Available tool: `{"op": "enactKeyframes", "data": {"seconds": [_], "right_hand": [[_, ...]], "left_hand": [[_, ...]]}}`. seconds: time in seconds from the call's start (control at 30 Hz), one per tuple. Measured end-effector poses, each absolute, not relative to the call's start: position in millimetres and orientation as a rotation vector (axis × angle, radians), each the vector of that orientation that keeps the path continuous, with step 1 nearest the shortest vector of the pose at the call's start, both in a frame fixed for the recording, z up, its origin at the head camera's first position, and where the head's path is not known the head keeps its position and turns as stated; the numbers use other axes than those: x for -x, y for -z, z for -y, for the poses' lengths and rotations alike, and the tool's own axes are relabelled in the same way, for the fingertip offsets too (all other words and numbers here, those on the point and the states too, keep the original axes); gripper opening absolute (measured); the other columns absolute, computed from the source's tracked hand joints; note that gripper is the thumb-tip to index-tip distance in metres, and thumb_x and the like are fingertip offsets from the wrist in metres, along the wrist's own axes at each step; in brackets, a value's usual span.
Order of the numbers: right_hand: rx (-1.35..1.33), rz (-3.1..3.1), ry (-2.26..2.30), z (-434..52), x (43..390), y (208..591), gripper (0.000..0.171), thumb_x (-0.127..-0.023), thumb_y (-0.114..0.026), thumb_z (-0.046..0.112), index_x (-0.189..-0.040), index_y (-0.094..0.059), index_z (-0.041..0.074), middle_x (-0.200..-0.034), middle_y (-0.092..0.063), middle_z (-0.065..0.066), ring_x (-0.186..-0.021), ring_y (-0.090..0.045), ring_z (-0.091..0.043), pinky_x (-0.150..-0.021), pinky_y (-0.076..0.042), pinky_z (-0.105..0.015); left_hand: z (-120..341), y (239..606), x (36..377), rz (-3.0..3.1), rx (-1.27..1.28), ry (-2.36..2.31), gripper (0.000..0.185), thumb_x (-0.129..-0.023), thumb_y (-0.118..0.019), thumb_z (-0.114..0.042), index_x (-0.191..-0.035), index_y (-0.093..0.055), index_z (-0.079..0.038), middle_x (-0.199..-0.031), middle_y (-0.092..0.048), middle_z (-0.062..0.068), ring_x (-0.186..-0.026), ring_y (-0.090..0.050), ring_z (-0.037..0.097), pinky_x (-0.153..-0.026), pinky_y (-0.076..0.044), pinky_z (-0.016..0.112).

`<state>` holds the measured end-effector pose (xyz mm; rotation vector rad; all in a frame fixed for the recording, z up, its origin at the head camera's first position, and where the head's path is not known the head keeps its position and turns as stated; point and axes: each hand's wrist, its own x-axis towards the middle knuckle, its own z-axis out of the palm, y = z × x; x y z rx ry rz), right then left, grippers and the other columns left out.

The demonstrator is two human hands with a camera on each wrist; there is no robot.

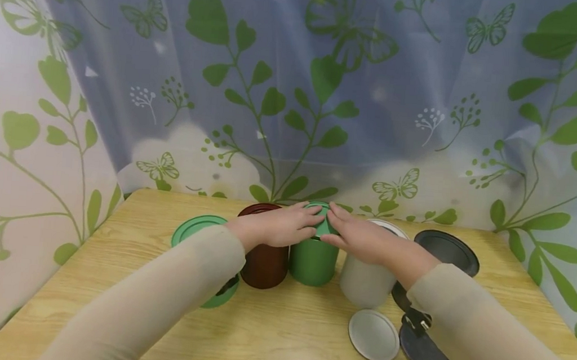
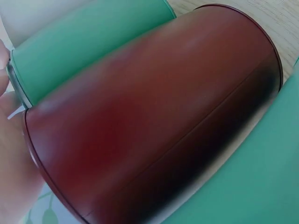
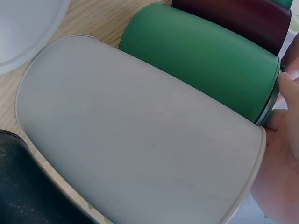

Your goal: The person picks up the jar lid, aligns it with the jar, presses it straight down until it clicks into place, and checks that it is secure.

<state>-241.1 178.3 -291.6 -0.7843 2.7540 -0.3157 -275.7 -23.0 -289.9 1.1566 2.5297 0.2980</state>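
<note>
A green canister (image 1: 312, 266) stands upright in the middle of a row, a green lid (image 1: 323, 228) at its top. My left hand (image 1: 285, 225) rests on the lid from the left, fingers stretched out. From the right, my right hand (image 1: 362, 239) lies on the same lid with straight fingers. A dark and metallic band (image 3: 270, 105) shows at the canister's top rim in the right wrist view. Close on the left is a dark red canister (image 2: 140, 107), under my left wrist. A white canister (image 3: 140, 126) stands on the right, below my right wrist, its top partly covered.
Another green canister (image 1: 195, 226) stands at the far left, mostly behind my left sleeve. A black canister (image 1: 448, 250) is at the far right. A pale grey lid (image 1: 374, 336) and a black lid (image 1: 425, 349) lie on the wooden table (image 1: 276, 337). A patterned curtain (image 1: 293, 118) hangs behind.
</note>
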Motion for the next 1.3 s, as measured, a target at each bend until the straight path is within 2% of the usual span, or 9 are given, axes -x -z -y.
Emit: {"op": "enactKeyframes", "data": {"seconds": [0.37,0.63,0.83,1.3], "right_hand": [[0.768,-2.699,0.325,-176,247,289,0.070,-0.100,-0.035,0.044,-0.147,-0.010,-0.001,-0.153,0.006,-0.018,-0.139,-0.007,-0.034,-0.109,-0.016,-0.049],[0.764,-2.679,0.304,-175,250,290,0.070,-0.100,-0.034,0.043,-0.147,-0.008,-0.002,-0.153,0.007,-0.018,-0.140,-0.003,-0.033,-0.110,-0.014,-0.049],[0.753,-2.669,0.282,-174,250,290,0.069,-0.101,-0.032,0.043,-0.147,-0.006,-0.001,-0.153,0.009,-0.017,-0.140,0.001,-0.031,-0.110,-0.012,-0.049],[0.756,-2.653,0.289,-174,250,289,0.069,-0.101,-0.031,0.042,-0.148,-0.006,-0.001,-0.153,0.009,-0.017,-0.140,0.002,-0.032,-0.110,-0.010,-0.050]], "left_hand": [[22,294,276,-2.587,-1.144,-0.231,0.050,-0.103,-0.027,-0.034,-0.149,-0.019,-0.014,-0.155,-0.007,0.004,-0.141,0.000,0.026,-0.113,-0.006,0.039],[20,299,275,-2.667,-1.167,-0.086,0.051,-0.103,-0.027,-0.035,-0.149,-0.019,-0.014,-0.155,-0.007,0.007,-0.141,-0.007,0.028,-0.111,-0.010,0.047],[18,302,272,-2.715,-1.132,-0.012,0.053,-0.103,-0.026,-0.038,-0.150,-0.016,-0.017,-0.155,-0.004,0.007,-0.141,-0.006,0.025,-0.111,-0.011,0.048],[19,302,272,-2.703,-1.131,-0.071,0.053,-0.103,-0.027,-0.038,-0.150,-0.017,-0.017,-0.156,-0.004,0.007,-0.141,-0.001,0.020,-0.112,-0.010,0.043]]}}
